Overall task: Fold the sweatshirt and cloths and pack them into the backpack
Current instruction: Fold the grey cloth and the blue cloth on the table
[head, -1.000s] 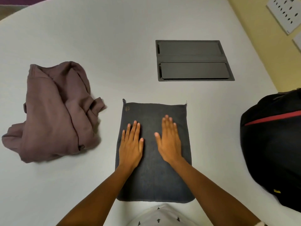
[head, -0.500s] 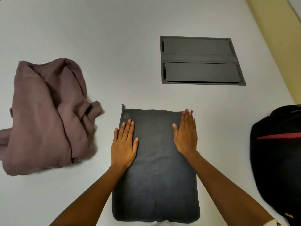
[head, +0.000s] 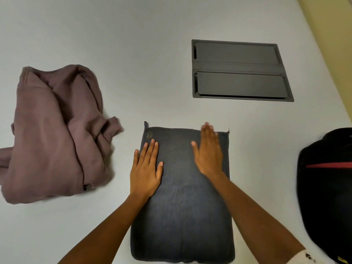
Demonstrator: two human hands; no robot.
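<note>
Cloth: dark grey cloth (head: 182, 206), folded into a flat rectangle, lies on the white table (head: 133, 44) at near centre, with a small loop at its far left corner.
Left hand: left hand (head: 145, 172) rests palm down on the cloth's left edge, fingers straight and close together, holding nothing.
Right hand: right hand (head: 209, 151) lies flat on the far right part of the cloth, fingers straight, tips blurred at the far edge.
Sweatshirt: mauve sweatshirt (head: 53, 130), crumpled in a heap, sits well left of the cloth.
Backpack: black backpack (head: 327, 197) with a red stripe sits at the right edge.
Table hatch: dark grey hatch (head: 240, 71) is set into the table, far right of the cloth.
</note>
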